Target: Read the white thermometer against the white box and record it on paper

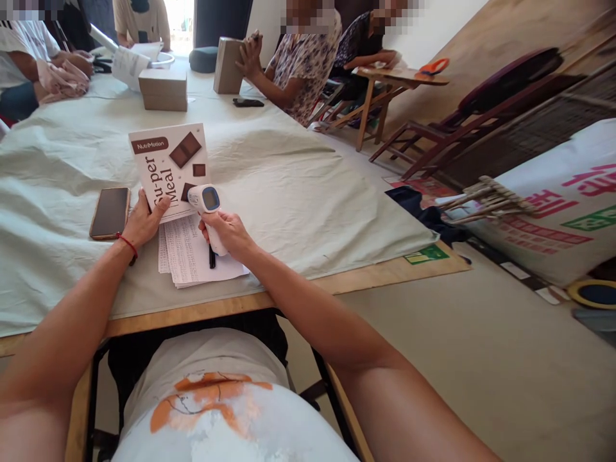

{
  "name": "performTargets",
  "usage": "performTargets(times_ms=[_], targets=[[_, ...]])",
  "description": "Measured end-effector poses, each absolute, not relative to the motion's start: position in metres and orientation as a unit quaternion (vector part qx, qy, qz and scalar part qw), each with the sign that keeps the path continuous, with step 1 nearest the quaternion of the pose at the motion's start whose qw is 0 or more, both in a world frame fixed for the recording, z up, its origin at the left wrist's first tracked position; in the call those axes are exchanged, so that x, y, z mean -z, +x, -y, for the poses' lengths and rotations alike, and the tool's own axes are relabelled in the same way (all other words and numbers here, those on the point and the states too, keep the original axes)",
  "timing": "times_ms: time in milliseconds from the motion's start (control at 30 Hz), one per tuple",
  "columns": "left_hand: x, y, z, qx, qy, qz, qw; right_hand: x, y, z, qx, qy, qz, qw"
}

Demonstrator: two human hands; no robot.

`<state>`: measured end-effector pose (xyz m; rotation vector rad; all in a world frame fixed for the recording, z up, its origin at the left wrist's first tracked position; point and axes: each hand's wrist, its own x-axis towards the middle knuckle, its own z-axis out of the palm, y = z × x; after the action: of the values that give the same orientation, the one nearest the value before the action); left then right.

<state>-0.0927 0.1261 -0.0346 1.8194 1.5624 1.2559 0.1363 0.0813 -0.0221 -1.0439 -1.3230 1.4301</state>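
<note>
My left hand [143, 219] grips the lower left corner of a white and brown box [168, 144] printed "NutriMotion Su-per Meal", its printed face tilted toward me. In my right hand [230, 234] is a white infrared thermometer [196, 196] with a blue-rimmed screen [210, 198]. The thermometer's head overlaps the box's lower right corner; whether they touch I cannot tell. Beneath both hands lie printed sheets [185, 260], with a black pen [212, 256] on them. A smartphone [110, 213] rests on the cloth left of my left hand.
A pale green cloth [298, 218] covers the table, whose wooden edge [192, 313] faces me. Farther back stand a brown carton [163, 91] and a dark phone [248, 102]. A person across holds another carton [228, 66]. A folding chair [447, 125] and white sack [553, 199] are at right.
</note>
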Motion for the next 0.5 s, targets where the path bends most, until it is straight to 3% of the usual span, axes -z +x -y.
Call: performTargets(times_ms=[500], targets=[[0.025, -0.091, -0.121, -0.412, 0.670, -0.579, 0.216, 0.015, 0.125, -0.080, -0.547, -0.475, 0.531, 0.440]])
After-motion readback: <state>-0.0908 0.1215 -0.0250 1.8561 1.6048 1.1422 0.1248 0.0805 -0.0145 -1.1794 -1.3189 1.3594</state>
